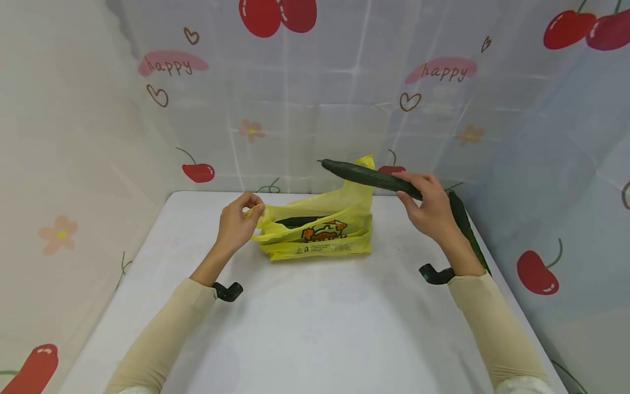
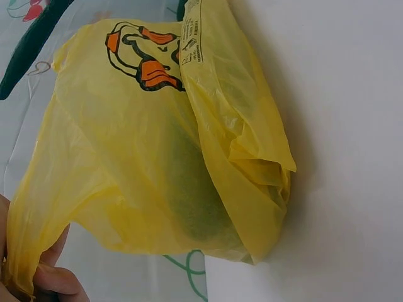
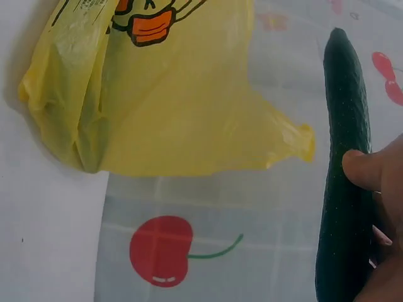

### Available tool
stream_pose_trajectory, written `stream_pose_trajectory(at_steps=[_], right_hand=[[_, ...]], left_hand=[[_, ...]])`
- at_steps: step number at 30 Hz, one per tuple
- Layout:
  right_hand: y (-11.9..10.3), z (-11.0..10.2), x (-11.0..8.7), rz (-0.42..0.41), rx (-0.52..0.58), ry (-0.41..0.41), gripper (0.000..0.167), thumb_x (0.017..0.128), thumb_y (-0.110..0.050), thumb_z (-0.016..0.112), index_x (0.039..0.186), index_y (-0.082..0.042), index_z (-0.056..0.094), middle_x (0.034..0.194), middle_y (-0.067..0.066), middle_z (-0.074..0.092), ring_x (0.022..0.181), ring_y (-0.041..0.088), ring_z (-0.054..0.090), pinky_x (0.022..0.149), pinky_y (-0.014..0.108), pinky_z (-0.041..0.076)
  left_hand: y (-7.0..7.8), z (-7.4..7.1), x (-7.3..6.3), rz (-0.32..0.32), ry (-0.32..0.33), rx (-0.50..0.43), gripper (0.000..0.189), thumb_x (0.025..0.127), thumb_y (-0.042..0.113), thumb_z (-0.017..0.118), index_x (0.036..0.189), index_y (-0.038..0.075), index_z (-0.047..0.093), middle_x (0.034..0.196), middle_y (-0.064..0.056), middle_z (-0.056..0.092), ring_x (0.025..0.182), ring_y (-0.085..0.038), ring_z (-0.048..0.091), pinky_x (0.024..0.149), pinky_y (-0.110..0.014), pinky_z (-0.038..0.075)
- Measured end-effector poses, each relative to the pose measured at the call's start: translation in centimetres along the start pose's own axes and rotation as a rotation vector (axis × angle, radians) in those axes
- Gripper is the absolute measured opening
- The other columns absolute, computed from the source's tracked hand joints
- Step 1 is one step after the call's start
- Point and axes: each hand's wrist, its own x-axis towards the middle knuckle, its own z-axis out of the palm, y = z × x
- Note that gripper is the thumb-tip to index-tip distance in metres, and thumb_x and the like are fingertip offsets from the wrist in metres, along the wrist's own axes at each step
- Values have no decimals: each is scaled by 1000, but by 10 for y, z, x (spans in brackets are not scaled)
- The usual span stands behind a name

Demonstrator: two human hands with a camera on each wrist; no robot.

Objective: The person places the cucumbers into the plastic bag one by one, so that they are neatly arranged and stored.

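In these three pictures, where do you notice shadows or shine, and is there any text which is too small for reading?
Head view: pale streaks of sheen on the printed backdrop, soft shadows on the white table, fine print on the yellow bag too small to read; left wrist view: soft shadow beside the bag; right wrist view: cucumber darker toward the bottom edge.
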Motion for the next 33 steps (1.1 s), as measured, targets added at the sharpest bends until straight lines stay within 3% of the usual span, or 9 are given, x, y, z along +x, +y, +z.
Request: stream_pose_trajectory(at_steps=[7,11,16,21,26,33], right_hand=[[-21,17,24,-163,-59,-204,41,97,-4,77,136,-16,71,129,11,75,124,37,62,97,60,53],[-31,27,36,-185,-125,-342,40,98,-6,77,136,-18,70,131,5,75,123,34,62,94,55,56],[-43,43,53,-195,-200,-489,39,100,-8,74,138,-17,70,137,4,75,126,32,61,103,52,54],[-50,67,62,-183,-234,-613,39,102,-11,72,140,-17,70,137,5,76,121,32,63,100,49,55],[-53,90,67,-147,-186,-759,38,106,-14,68,144,-15,68,136,8,76,116,33,66,98,48,58],[-47,112,74,-64,-69,-970,40,111,-22,60,150,-12,61,151,10,66,135,33,65,115,53,52]], left_hand=[[1,1,0,-5,-5,-3,9,107,24,67,108,16,70,101,-9,74,88,-32,63,79,-40,41],[2,1,-1,-12,-7,5,9,107,24,67,108,16,70,102,-9,74,88,-29,61,81,-40,40],[2,1,0,3,4,5,8,107,24,68,107,16,70,101,-9,74,88,-30,62,77,-39,39],[4,2,2,17,12,-10,7,106,22,69,106,16,70,99,-8,75,87,-28,64,72,-39,39],[7,5,4,13,5,-12,9,107,23,68,108,15,70,102,-9,76,97,-28,67,84,-41,43],[11,8,6,38,-4,-19,12,108,24,67,110,13,71,103,-11,76,100,-31,67,87,-40,42]])
